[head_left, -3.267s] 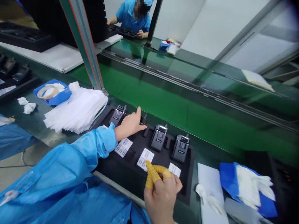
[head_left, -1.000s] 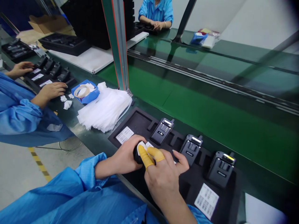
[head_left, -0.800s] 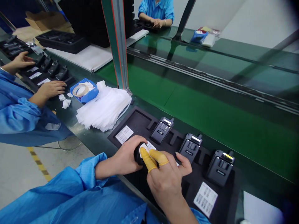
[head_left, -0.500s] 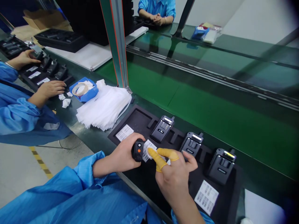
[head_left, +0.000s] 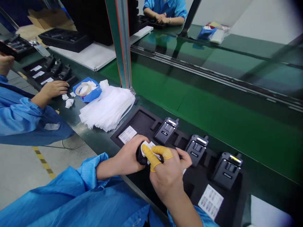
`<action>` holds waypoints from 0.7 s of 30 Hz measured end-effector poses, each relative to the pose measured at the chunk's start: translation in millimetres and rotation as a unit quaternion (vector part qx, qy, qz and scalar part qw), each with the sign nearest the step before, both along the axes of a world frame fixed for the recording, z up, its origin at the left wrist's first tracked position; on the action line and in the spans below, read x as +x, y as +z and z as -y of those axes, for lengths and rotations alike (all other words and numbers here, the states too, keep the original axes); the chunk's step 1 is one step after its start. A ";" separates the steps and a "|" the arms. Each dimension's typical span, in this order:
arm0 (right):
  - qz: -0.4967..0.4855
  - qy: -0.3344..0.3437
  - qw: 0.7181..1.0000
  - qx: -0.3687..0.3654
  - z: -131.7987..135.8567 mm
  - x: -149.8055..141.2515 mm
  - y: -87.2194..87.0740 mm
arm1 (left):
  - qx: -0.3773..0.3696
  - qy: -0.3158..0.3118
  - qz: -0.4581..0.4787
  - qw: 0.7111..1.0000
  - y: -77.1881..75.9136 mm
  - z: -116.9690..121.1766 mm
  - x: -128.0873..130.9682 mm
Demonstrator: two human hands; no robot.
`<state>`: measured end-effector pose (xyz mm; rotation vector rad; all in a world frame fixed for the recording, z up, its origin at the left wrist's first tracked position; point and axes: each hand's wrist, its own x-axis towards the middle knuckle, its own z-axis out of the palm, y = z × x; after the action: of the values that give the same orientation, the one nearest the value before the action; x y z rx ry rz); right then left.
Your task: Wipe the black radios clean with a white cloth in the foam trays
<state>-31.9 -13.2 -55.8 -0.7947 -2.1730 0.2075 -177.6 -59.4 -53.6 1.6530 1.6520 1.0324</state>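
Observation:
My left hand [head_left: 126, 156] is wrapped round a black two-way radio [head_left: 140, 156], held end-up above the front of a black foam tray [head_left: 142, 121]. With yellow finger covers on two fingers, my right hand [head_left: 168, 173] pinches a white wipe [head_left: 145, 145] and presses it against the radio's end. Much of that radio is hidden by my hands. Three similar radios lie in the tray: one at the left [head_left: 166, 130], a middle one [head_left: 196, 149] and one at the right [head_left: 227, 170]. Printed label sheets [head_left: 127, 134] rest in the tray's front slots.
Left of the tray lies a stack of white sheets [head_left: 107, 108], beside a blue bin [head_left: 93, 93] with a tape roll. A metal post [head_left: 123, 47] rises behind them. A co-worker's hand [head_left: 53, 89] rests at the left; another person sits across the green belt [head_left: 201, 104].
My right hand has moved left, bringing the wipe onto the radio's end and covering its buttons. The co-worker at left has lifted a dark object away from their tray.

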 end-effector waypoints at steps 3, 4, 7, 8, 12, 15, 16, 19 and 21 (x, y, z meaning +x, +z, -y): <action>0.012 0.043 0.999 -0.020 -3.1 0.7 2.7 | -0.003 -0.003 -0.003 1.000 -1.2 0.1 -1.6; 0.017 0.052 0.998 -0.029 -4.3 2.1 3.4 | -0.004 -0.004 -0.004 1.000 -1.3 0.2 -2.0; 0.020 0.057 0.997 -0.044 -6.6 7.5 3.3 | -0.007 -0.005 -0.008 1.000 -1.2 0.3 -2.6; 0.015 0.052 0.998 -0.045 -6.9 9.2 2.5 | -0.009 -0.005 -0.008 1.000 -1.1 0.2 -2.7; -0.003 0.016 0.999 -0.052 -7.0 13.8 -2.3 | -0.029 0.006 -0.004 1.000 -0.7 -0.1 -2.8; -0.002 -0.024 0.999 -0.042 -7.9 14.7 -4.4 | -0.039 0.018 -0.003 0.999 0.9 -0.3 -2.6; -0.002 -0.035 0.999 -0.036 -8.1 14.2 -4.6 | -0.040 0.020 -0.003 0.999 1.4 -0.3 -2.5; -0.004 -0.045 0.999 -0.021 -7.2 8.5 -4.2 | -0.038 0.020 -0.001 0.999 2.4 -0.3 -2.1; 0.000 -0.039 0.999 -0.006 -4.8 1.8 -3.4 | -0.032 0.016 0.002 0.999 2.0 -0.3 -2.0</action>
<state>-30.1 -8.3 -59.1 -0.8847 -2.1384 0.1809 -179.6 -59.1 -51.6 1.5868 1.6961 0.9880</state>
